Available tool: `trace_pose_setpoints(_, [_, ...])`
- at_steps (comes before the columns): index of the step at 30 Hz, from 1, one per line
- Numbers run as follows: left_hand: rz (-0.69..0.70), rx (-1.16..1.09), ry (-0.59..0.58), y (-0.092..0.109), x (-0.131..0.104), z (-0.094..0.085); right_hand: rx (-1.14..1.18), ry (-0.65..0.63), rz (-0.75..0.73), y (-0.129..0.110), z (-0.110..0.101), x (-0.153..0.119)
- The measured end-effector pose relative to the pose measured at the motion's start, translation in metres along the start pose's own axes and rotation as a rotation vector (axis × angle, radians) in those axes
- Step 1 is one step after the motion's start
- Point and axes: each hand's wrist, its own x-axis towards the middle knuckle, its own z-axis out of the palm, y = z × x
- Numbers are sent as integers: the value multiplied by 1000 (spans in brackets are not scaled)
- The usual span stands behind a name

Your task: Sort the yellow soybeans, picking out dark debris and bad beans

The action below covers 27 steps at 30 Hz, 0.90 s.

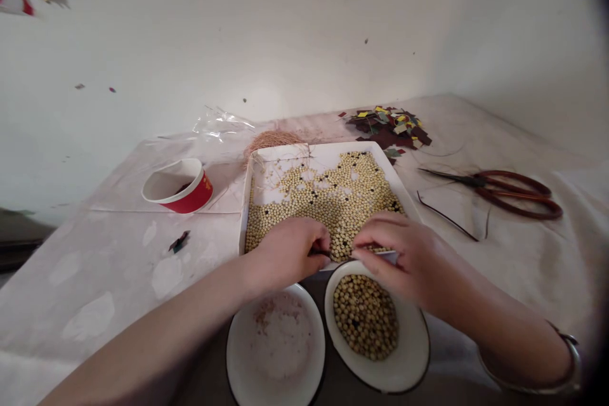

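Note:
A shallow white tray [273, 195] is spread with many small cream-coloured beads [314, 208], a few dark ones among them. At its near edge my left hand [295, 244] is closed, thumb against curled fingers; whatever it pinches is hidden. My right hand [392, 247] is to the right, over the near side of the tray and the rim of a bowl, with thumb and fingertips pinched together. Anything between them is too small to make out. Below that hand, a white enamel bowl [412, 355] holds larger tan beads [365, 317].
Another white bowl [280, 355] has reddish specks inside. A red-and-white paper cup [190, 196] and dark scraps [179, 242] are at left. Behind the tray lie a reddish fibre bundle [273, 139], clear plastic [221, 122] and coloured chips [390, 127]. Scissors [504, 189] and bent wire [447, 218] lie right.

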Motion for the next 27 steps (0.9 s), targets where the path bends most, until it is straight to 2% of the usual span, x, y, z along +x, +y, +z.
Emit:
trace_pose_setpoints(2, [-6,-5,4,0,0,1,-79,96,56,11,2,3])
trace_pose_setpoints(4, [-8,-29,17,0,1,2,-142,128,106,23,5,5])
trace_pose_setpoints(8, [-36,-82,36,-3,1,4,-225,82,174,47,13,6])
trace_pose_setpoints(12, [-39,-114,39,-7,2,5,-300,39,175,61,20,5])
trace_pose_setpoints(22, [-93,-259,53,-8,4,5,-221,-65,211,52,17,8])
trace_pose_setpoints(27, [-123,-360,29,-6,5,3,-181,-26,214,52,18,9])
